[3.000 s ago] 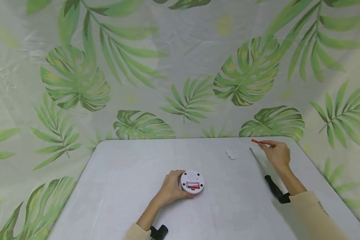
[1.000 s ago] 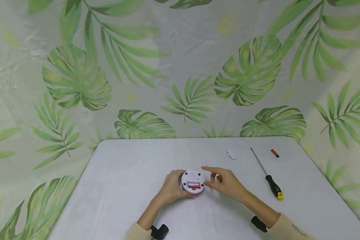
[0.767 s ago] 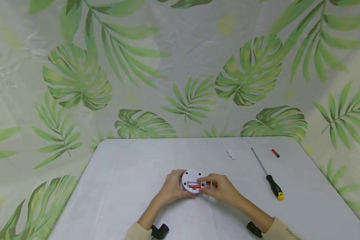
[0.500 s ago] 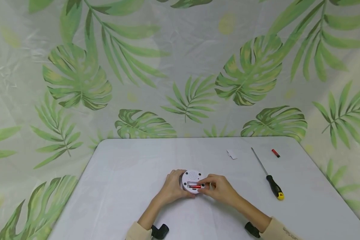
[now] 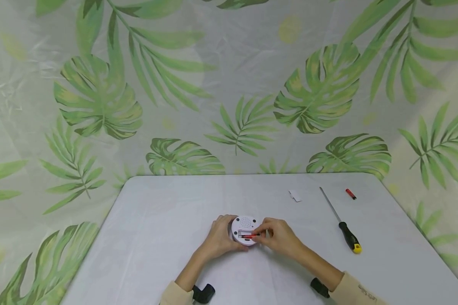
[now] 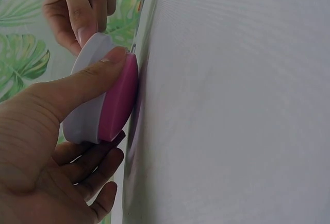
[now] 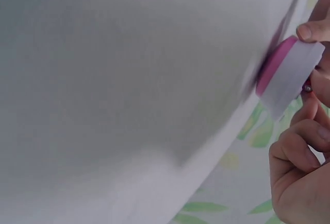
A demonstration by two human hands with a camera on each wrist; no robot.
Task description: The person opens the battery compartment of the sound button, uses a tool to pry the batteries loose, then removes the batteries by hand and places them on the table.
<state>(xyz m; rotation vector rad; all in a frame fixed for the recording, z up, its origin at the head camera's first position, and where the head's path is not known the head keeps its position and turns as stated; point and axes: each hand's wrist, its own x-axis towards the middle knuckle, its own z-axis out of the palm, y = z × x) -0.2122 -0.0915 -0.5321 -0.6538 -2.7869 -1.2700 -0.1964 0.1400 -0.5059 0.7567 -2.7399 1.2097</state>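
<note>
A round white device with a pink underside lies with its speaker holes and uncovered battery compartment facing up. My left hand grips its left edge, thumb in front and fingers behind; in the left wrist view the thumb lies across the pink and white side. My right hand pinches a red battery at the compartment, its right end raised out of the slot. The battery's metal end shows between the fingertips in the right wrist view. The other slot holds nothing.
A second red battery lies at the back right of the white table. Left of it are a screwdriver with a black and yellow handle and a small white cover. A leaf-print cloth hangs behind.
My right hand set one battery down at the back right, came to the device and pinched the remaining battery, whose right end has come up. The left hand has kept its hold.
</note>
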